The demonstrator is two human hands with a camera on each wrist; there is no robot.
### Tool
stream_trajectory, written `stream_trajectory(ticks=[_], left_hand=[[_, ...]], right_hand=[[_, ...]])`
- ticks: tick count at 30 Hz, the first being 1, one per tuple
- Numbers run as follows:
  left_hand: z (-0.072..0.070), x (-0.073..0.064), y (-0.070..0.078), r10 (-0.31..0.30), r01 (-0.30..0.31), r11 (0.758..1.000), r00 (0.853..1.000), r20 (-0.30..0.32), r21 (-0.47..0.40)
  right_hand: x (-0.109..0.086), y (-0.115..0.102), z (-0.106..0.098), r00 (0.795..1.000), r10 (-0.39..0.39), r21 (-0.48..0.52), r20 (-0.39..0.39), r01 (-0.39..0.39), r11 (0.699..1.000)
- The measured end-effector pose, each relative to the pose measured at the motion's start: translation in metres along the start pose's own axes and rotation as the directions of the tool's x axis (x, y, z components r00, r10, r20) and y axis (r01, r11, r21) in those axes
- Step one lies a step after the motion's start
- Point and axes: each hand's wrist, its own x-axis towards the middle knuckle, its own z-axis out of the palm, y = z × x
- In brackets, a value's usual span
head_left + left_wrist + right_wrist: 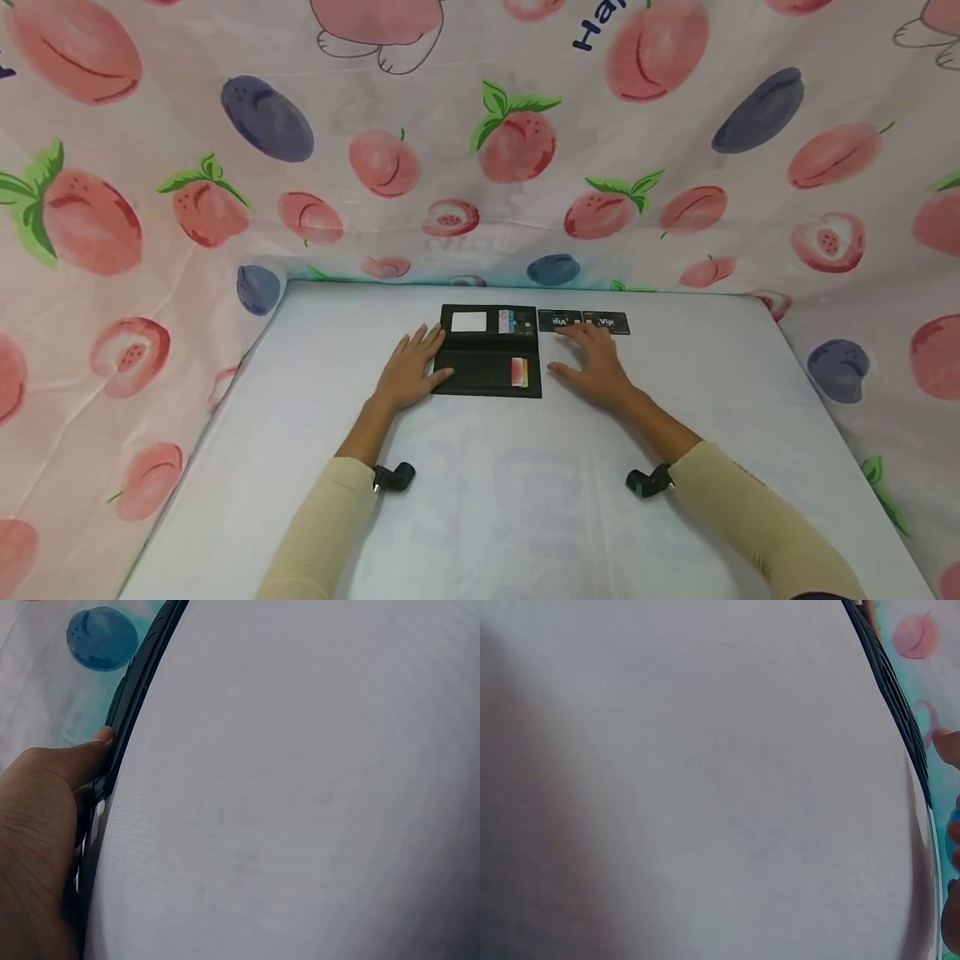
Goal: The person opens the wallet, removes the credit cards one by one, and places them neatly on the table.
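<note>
A black bifold wallet (480, 379) lies open and flat on the white table in the head view. Its upper half carries a white rectangle (468, 322) and a few cards in slots; a red and yellow card (519, 372) sits in the lower half. My left hand (408, 371) rests along the wallet's left edge, fingers straight, thumb over the lower flap. Right of the wallet, two black "Vip" cards (558, 317) lie side by side. Over their near edge reach the fingers of my right hand (596, 367), spread and extended, thumb pointing toward the wallet.
White cloth covers the table (487, 500), which ends at a fruit-printed curtain (450, 167) behind and at both sides. Each wrist wears a small black camera (395, 477). In the left wrist view the wallet's dark edge (142, 690) appears side-on beside the thumb.
</note>
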Motion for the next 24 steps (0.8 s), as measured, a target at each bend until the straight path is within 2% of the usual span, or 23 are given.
stream_trajectory(ticks=[12, 24], left_hand=[[0.001, 0.001, 0.000, -0.003, 0.003, 1.000, 1.000, 0.002, -0.003], [0.001, 0.001, -0.001, -0.013, 0.013, 1.000, 1.000, 0.013, -0.002]], right_hand=[[-0.005, -0.012, 0.008, 0.999, 0.004, 0.020, 0.040, -0.005, 1.000], [-0.008, -0.017, 0.014, 0.996, -0.077, 0.040, 0.034, 0.076, 0.996]])
